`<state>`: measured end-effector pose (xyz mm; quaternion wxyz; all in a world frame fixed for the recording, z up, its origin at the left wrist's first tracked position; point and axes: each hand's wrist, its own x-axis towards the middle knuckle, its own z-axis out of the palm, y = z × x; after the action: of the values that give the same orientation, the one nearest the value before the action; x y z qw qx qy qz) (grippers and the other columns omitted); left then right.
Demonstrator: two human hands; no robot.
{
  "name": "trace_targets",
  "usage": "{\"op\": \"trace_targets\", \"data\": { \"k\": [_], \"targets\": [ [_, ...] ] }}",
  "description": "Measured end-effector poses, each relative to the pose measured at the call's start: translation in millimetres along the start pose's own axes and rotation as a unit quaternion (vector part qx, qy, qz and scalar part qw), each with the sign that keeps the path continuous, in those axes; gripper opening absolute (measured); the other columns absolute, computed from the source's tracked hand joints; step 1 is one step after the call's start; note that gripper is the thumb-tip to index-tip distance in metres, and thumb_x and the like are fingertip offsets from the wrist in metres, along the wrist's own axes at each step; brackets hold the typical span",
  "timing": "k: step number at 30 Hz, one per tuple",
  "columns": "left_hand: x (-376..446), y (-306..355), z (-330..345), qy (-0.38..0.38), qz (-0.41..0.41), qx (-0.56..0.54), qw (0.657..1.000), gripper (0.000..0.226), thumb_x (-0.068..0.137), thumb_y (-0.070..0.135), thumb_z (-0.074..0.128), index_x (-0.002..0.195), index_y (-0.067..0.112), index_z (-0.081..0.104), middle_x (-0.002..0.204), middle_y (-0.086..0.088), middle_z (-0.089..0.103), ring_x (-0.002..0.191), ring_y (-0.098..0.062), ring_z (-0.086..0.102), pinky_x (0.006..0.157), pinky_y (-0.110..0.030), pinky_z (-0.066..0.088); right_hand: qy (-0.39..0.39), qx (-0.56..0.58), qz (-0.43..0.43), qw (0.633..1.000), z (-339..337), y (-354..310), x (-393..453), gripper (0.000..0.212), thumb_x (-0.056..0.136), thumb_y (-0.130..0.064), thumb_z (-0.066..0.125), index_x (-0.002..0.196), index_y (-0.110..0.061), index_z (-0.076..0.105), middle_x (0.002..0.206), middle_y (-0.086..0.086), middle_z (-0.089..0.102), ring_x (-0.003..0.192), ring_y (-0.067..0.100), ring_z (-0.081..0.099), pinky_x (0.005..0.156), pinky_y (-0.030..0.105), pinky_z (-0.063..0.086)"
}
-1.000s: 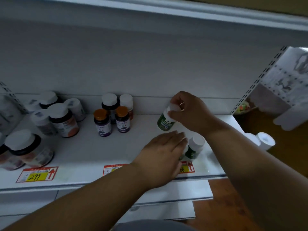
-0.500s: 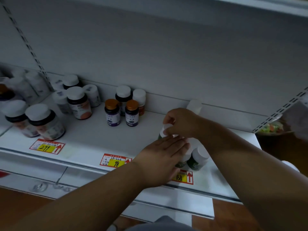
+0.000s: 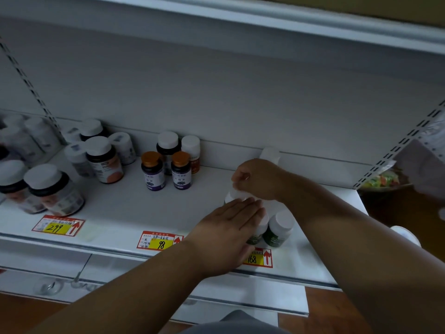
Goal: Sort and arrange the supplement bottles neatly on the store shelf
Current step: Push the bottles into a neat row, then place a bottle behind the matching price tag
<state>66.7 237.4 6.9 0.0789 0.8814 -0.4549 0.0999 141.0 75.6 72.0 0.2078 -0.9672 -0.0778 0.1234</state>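
Progress looks partial: the white metal store shelf (image 3: 120, 213) carries several loose clusters of supplement bottles, and only some read as tidy. At centre frame, two small dark bottles with orange caps (image 3: 166, 171) stand side by side, with two white-capped bottles just behind them; that pair of rows looks sorted. Toward the left edge, bigger dark jars with wide white lids (image 3: 51, 189) and assorted white-capped bottles sit in an uneven bunch, some blurred, so I judge that area not yet straightened.

Work now centres on the lower right of the frame, above the yellow price tag marked 168 (image 3: 256, 258). The right hand (image 3: 258, 179) has its fingers curled down onto the white cap of a small green-labelled bottle (image 3: 232, 196), pinching it at the top; whether the bottle's base already rests on the shelf is hidden. The left hand (image 3: 228, 230) lies flat, fingers straight and together, pressed along the side of two more green-labelled, white-capped bottles (image 3: 278, 227) that stand touching each other near the shelf's front edge. One more white bottle (image 3: 271, 154) peeks up behind the right hand, against the back wall.

My judgement: the green group is being squared up into a block, and the left-hand clusters remain to be lined up
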Motion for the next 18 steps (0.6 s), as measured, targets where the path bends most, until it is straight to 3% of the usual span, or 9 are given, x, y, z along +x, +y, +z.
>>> {"op": "trace_targets", "data": {
  "k": [3,6,10,13,18],
  "targets": [
    [2.6,1.2,-3.6,0.009,-0.018,-0.038,0.999,0.067,0.087,0.045,0.053,0.145,0.014,0.039,0.149,-0.005,0.042,0.134,-0.02,0.043,0.112,-0.034,0.031,0.135,0.029,0.075,0.988,-9.5,18.6,-5.0,0.016,0.09,-0.019,0.054,0.098,-0.021,0.068,0.1,-0.005,0.064,0.092,0.015,0.06,0.073,0.023,0.041],
    [10.0,-0.8,-8.1,0.03,-0.043,-0.058,0.997,0.058,0.092,0.039,0.044,0.142,0.011,0.044,0.143,-0.008,0.049,0.127,-0.025,0.05,0.108,-0.037,0.037,0.232,0.034,0.122,0.965,-12.3,39.2,-7.2,0.022,0.089,-0.023,0.057,0.109,-0.023,0.065,0.113,0.0,0.059,0.097,0.018,0.057,0.077,0.025,0.041],
    [27.2,-6.8,-17.8,0.036,-0.081,-0.098,0.991,0.057,0.093,0.037,0.035,0.139,0.005,0.046,0.138,-0.014,0.052,0.124,-0.031,0.051,0.108,-0.036,0.03,0.231,-0.02,0.17,0.958,-6.7,49.2,3.6,0.039,0.088,-0.032,0.06,0.125,-0.021,0.055,0.124,0.012,0.046,0.112,0.032,0.053,0.093,0.04,0.049],
    [37.0,-11.5,-23.0,0.024,-0.124,-0.137,0.982,0.061,0.095,0.042,0.026,0.149,0.014,0.029,0.152,-0.005,0.034,0.138,-0.022,0.029,0.109,-0.02,0.007,0.214,-0.009,0.18,0.96,-0.7,49.6,13.1,0.038,0.086,-0.032,0.061,0.118,-0.016,0.047,0.116,0.015,0.05,0.104,0.035,0.056,0.083,0.038,0.05],
    [44.5,-13.8,-23.8,0.009,-0.152,-0.171,0.973,0.054,0.101,0.035,0.036,0.151,0.02,0.021,0.155,0.002,0.025,0.14,-0.016,0.021,0.112,-0.022,0.01,0.237,0.03,0.168,0.956,0.4,48.5,12.0,0.033,0.088,-0.026,0.06,0.114,-0.011,0.046,0.115,0.015,0.057,0.099,0.032,0.058,0.075,0.032,0.043]
  ]
}}
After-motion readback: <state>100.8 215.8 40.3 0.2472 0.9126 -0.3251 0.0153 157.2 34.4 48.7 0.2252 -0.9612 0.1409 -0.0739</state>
